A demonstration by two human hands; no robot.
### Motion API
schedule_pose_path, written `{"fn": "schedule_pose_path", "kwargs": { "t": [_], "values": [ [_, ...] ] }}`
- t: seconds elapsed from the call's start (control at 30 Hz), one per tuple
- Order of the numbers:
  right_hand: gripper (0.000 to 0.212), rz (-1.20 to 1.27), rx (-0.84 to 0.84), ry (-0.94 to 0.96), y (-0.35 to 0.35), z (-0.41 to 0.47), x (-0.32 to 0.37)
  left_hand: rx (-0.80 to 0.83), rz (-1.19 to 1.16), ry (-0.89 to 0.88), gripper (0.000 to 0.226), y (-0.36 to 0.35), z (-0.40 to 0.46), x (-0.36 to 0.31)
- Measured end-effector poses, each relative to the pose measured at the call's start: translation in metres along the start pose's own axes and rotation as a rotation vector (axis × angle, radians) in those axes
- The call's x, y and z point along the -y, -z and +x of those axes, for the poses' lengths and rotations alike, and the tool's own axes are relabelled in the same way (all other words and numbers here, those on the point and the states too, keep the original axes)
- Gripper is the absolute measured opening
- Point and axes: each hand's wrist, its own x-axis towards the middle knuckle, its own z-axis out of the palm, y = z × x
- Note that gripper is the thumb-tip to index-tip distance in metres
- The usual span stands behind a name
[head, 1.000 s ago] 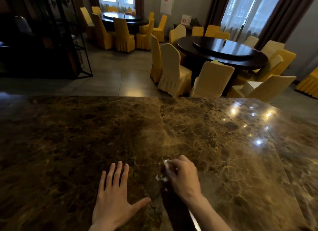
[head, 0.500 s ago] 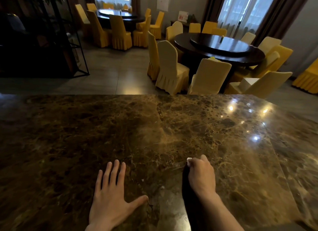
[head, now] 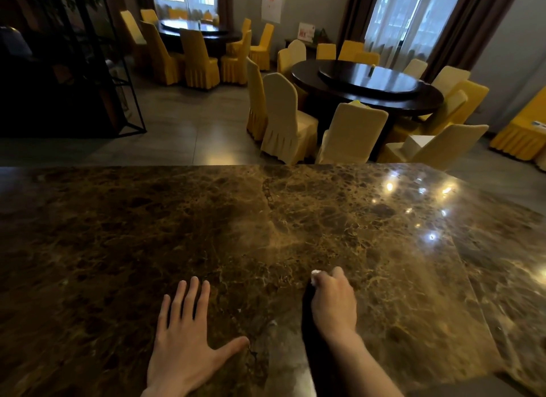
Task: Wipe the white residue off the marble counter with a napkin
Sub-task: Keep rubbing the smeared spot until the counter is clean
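A brown marble counter [head: 266,225] fills the lower half of the view. My right hand [head: 334,303] is closed, knuckles up, pressing a small white napkin [head: 315,276] onto the stone; only a corner of the napkin shows past my fingers. My left hand [head: 184,334] lies flat on the counter to the left, fingers spread, holding nothing. A few faint white specks of residue [head: 273,322] show between the two hands.
Beyond the counter's far edge is a dining room: a dark round table [head: 369,83] ringed by yellow-covered chairs [head: 283,121], a second table [head: 195,30] further back, and a black metal shelf [head: 88,71] at the left.
My right hand with the napkin has slid to the right across the counter. The white patch seen beside it a second ago is no longer visible. My left hand has stayed in place.
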Motion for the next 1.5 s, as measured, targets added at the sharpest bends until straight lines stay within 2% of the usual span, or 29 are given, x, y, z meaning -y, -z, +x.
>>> {"fn": "schedule_pose_path", "kwargs": {
  "t": [0.13,0.2,0.23,0.33,0.4,0.5,0.6,0.73,0.83,0.93,1.0,1.03,1.1,1.17,1.27,1.33,1.43,1.5],
  "values": [
    [0.008,0.103,0.162,0.209,-0.008,-0.041,0.022,0.001,0.014,-0.004,0.138,-0.002,0.000,0.001],
    [0.009,0.203,0.250,0.247,0.002,-0.040,0.012,-0.009,-0.003,-0.005,0.138,-0.002,0.000,0.003],
    [0.007,0.248,0.231,0.201,0.010,-0.031,0.002,-0.006,-0.004,-0.004,0.138,-0.001,0.000,0.002],
    [0.016,0.229,-0.006,-0.011,0.030,0.013,-0.039,0.020,0.021,0.001,0.138,0.001,0.000,-0.001],
    [0.023,0.143,-0.004,-0.069,0.034,0.033,-0.057,0.035,0.036,0.003,0.139,0.002,-0.001,-0.001],
    [0.025,0.081,0.091,-0.041,0.024,0.031,-0.053,0.050,0.031,0.017,0.139,0.003,0.001,-0.002],
    [0.019,0.064,0.047,0.018,0.010,0.014,-0.034,0.046,0.035,0.014,0.138,0.003,0.000,-0.002],
    [0.016,0.132,0.107,0.196,-0.001,-0.029,-0.002,0.045,0.041,0.017,0.138,0.002,0.001,-0.002],
    [0.022,0.054,0.166,0.276,0.007,-0.026,-0.020,0.029,0.036,0.012,0.138,0.002,0.000,-0.001],
    [0.017,0.014,0.066,0.072,0.019,0.007,-0.047,0.044,0.027,0.017,0.139,0.003,0.001,-0.001],
    [0.020,0.003,-0.019,-0.057,0.017,0.013,-0.041,0.043,0.030,0.017,0.139,0.003,0.001,-0.002],
    [0.019,0.020,-0.045,-0.063,0.013,0.008,-0.030,0.047,0.033,0.019,0.139,0.003,0.001,-0.002],
    [0.011,0.085,-0.007,0.029,0.001,-0.016,-0.001,0.053,0.039,0.018,0.138,0.003,0.001,-0.001],
    [0.007,0.108,0.061,0.205,-0.007,-0.045,0.011,0.062,0.052,0.016,0.138,0.004,0.001,-0.002],
    [0.022,0.073,0.141,0.310,0.004,-0.051,-0.006,0.064,0.052,0.018,0.137,0.004,0.001,-0.002],
    [0.022,0.039,0.099,0.215,0.013,-0.034,-0.022,0.063,0.052,0.016,0.138,0.005,0.001,-0.002],
    [0.017,0.026,-0.026,-0.072,0.014,-0.014,-0.021,0.064,0.044,0.019,0.139,0.004,0.001,-0.003],
    [0.015,0.049,-0.027,-0.076,0.004,-0.022,0.001,0.059,0.038,0.012,0.139,0.004,0.000,-0.002]
  ]
}}
